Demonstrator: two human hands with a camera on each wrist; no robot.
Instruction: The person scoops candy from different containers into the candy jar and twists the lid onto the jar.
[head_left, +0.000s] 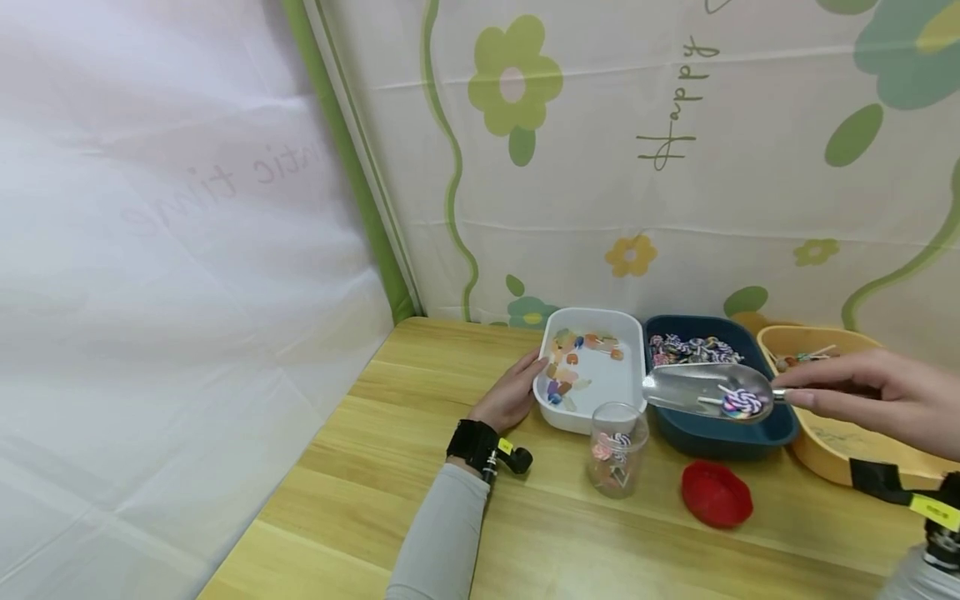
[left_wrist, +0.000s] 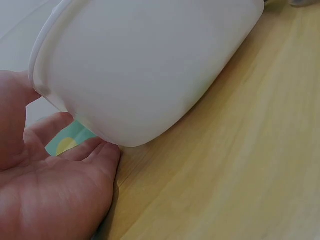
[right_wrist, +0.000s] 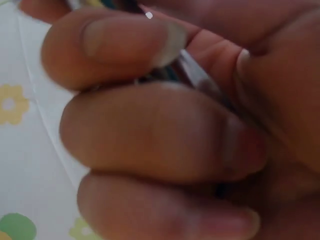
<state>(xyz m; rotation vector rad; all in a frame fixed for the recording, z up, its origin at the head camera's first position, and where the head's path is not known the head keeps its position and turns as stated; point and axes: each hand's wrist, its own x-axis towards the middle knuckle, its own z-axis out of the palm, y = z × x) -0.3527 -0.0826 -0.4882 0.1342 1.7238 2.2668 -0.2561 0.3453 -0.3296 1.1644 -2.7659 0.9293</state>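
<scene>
My right hand (head_left: 877,400) grips the handle of a metal scoop (head_left: 686,390), held above the dark blue bin (head_left: 723,450). In the scoop lies a purple-and-white swirl lollipop charm (head_left: 741,403). Curled fingers (right_wrist: 160,130) fill the right wrist view, hiding most of the handle. At the left side of a white bin (head_left: 592,315), my left hand (head_left: 510,396) holds the rim, its thumb (left_wrist: 12,107) at the edge and the other fingers along the outer wall. A clear plastic cup (head_left: 617,454) with several small charms stands before the white bin.
A red scalloped dish (head_left: 716,494) sits in front of the blue bin. The yellow bin (head_left: 817,450), holding small stick-like pieces, stands to its right. Several colourful pieces lie in the white bin, and swirl charms (head_left: 693,348) in the blue one. A patterned curtain (head_left: 570,200) hangs behind the wooden table (head_left: 360,467).
</scene>
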